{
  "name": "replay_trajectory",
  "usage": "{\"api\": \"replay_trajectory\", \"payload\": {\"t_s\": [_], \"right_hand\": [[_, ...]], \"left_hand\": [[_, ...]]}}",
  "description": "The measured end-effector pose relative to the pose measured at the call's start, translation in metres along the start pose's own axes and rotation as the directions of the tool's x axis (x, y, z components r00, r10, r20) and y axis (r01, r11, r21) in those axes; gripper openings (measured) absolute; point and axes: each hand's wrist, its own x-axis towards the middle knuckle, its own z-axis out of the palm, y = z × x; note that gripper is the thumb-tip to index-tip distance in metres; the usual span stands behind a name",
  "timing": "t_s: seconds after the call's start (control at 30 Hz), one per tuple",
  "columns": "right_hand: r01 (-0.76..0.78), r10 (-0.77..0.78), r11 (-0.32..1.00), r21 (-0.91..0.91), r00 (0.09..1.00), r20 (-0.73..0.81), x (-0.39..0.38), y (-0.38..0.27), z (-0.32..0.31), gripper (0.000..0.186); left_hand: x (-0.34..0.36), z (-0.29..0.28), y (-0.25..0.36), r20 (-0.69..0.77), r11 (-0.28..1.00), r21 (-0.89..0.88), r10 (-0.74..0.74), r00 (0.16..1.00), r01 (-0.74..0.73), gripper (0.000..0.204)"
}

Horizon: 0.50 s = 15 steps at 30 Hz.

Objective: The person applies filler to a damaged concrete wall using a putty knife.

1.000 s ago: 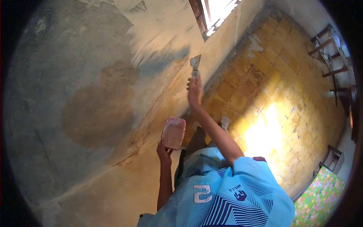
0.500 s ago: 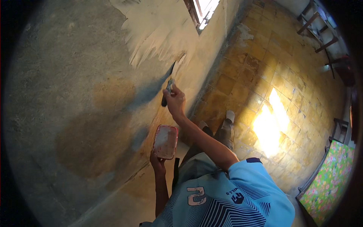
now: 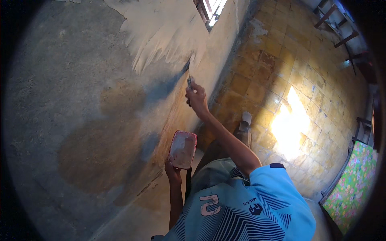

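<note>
My right hand (image 3: 197, 97) is closed round the handle of a putty knife (image 3: 189, 80), held up against the wall. The knife's thin blade points up toward the lower edge of a pale plaster patch (image 3: 161, 38), which ends in ragged strokes. Whether the blade touches the wall I cannot tell. Lower down, my left hand (image 3: 173, 170) grips a rectangular tub (image 3: 183, 150) with a red rim by its near end. Pale, wet-looking filler lies inside the tub. The left fingers are partly hidden beneath it.
The rough grey wall (image 3: 76, 88) fills the left side, with my shadow on it. A window opening (image 3: 211, 14) is at the top. Yellowish floor tiles (image 3: 261, 84) with a bright sun patch lie right. Wooden furniture (image 3: 343, 40) and a green flowered cloth (image 3: 350, 180) stand along the right edge.
My right hand and the putty knife have shifted a little to the right and up. The tub in my left hand has also moved slightly right. The view has shifted slightly.
</note>
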Motion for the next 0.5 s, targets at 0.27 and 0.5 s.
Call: {"api": "replay_trajectory", "payload": {"t_s": [0.27,0.5], "right_hand": [[-0.378,0.282,0.913,0.152,0.856,0.433,-0.075,0.006,-0.065,0.038],[-0.581,0.346,0.802,0.141,0.643,0.683,-0.103,-0.092,-0.17,0.036]], "left_hand": [[0.007,0.009,0.004,0.067,0.997,0.038,0.065,0.996,-0.067,0.046],[0.014,0.102,0.034,0.282,0.985,0.073,0.128,0.951,-0.155,0.044]]}}
